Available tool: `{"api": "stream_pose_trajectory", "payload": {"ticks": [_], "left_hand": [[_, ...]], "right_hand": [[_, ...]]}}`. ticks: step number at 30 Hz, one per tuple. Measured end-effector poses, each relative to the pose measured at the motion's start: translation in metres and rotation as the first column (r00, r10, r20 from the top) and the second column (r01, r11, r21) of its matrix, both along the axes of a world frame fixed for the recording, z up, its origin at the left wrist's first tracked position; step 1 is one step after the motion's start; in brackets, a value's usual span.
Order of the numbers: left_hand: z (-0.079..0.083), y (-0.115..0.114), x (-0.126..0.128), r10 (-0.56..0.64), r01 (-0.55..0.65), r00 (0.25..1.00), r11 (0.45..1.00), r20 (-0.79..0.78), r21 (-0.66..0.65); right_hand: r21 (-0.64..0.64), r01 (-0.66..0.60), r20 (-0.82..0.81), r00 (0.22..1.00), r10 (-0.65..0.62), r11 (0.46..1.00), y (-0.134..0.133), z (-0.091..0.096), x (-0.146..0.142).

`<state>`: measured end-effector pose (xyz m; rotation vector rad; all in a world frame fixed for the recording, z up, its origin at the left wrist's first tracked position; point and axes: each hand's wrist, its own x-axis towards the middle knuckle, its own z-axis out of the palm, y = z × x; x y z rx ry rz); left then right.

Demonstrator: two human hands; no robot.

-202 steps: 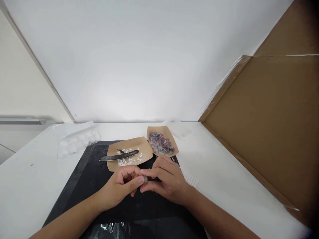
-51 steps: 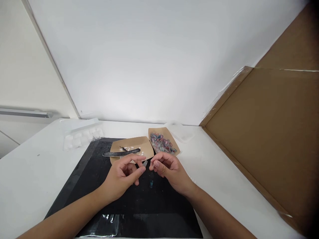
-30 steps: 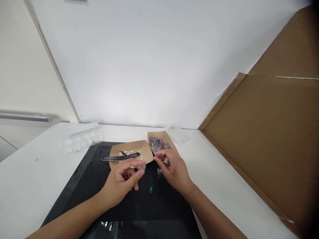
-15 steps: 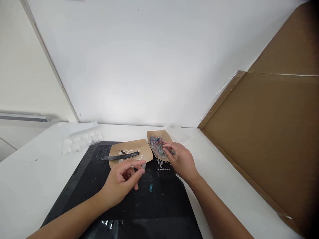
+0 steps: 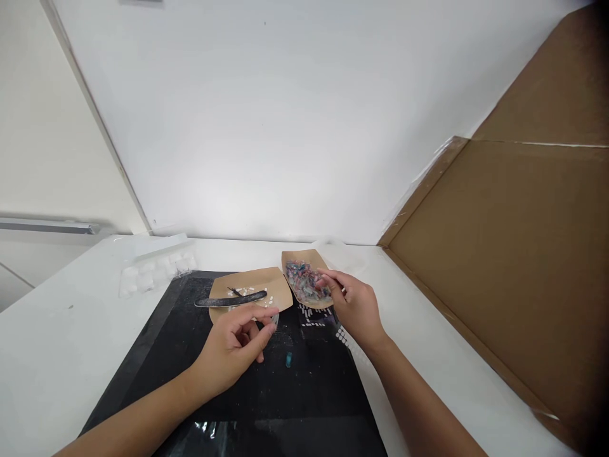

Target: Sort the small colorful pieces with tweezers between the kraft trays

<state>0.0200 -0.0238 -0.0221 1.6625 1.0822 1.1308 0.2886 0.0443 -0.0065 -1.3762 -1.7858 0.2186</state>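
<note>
My left hand (image 5: 238,346) hovers over the black mat, thumb and forefinger closed around a small clear piece (image 5: 275,320) whose kind I cannot make out. At the right, my right hand (image 5: 356,308) has curled fingers beside a brown paper tray (image 5: 291,255) of small glossy coloured pieces (image 5: 302,279). Whatever its fingertips hold, if anything, is too small to name. A blue-green piece (image 5: 288,360) lies on the mat between my hands. Behind my left hand, another paper tray (image 5: 266,276) carries a black curved nail file (image 5: 231,299) and little white bits.
The black mat (image 5: 304,400) covers the middle of the white table (image 5: 61,355). White rectangular tabs (image 5: 311,316) and a sheet of clear-white dots (image 5: 343,336) lie near my right wrist. A clear plastic case (image 5: 152,270) stands back left; a cardboard panel (image 5: 514,254) rises at right.
My right hand has drawn back slightly to the right from the tray of coloured pieces, uncovering more of them and the dotted sheet. My left hand stays in place.
</note>
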Motion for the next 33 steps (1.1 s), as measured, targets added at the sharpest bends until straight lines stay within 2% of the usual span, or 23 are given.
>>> {"api": "stream_pose_trajectory", "payload": {"ticks": [6, 9, 13, 16, 23, 30, 33], "left_hand": [[-0.001, 0.0, 0.001, 0.008, -0.004, 0.998, 0.998, -0.068, 0.067], [0.0, -0.001, 0.001, 0.009, 0.001, 0.996, 0.994, -0.089, 0.11], [0.001, -0.001, -0.001, 0.017, 0.0, 0.993, 0.989, -0.113, 0.149], [0.002, -0.001, -0.002, 0.015, 0.009, 0.991, 0.984, -0.132, 0.175], [0.001, -0.003, -0.001, -0.018, 0.072, 0.987, 0.939, -0.161, 0.335], [0.002, -0.003, 0.0, 0.012, 0.034, 0.99, 0.95, -0.142, 0.31], [0.003, -0.003, 0.0, 0.03, 0.007, 0.992, 0.957, -0.124, 0.291]], "right_hand": [[-0.062, -0.258, -0.063, 0.965, 0.255, 0.964, -0.02, 0.006, -0.02], [-0.084, -0.383, -0.067, 0.923, 0.378, 0.92, -0.033, 0.006, -0.033], [-0.14, -0.535, -0.145, 0.843, 0.518, 0.833, -0.044, 0.006, -0.046], [-0.175, -0.568, -0.22, 0.819, 0.53, 0.804, -0.046, 0.005, -0.048], [-0.18, -0.616, -0.303, 0.777, 0.553, 0.767, -0.045, 0.004, -0.049], [-0.245, -0.617, -0.468, 0.751, 0.467, 0.748, -0.047, 0.001, -0.051], [-0.246, -0.574, -0.497, 0.766, 0.407, 0.781, -0.043, -0.001, -0.049]]}}
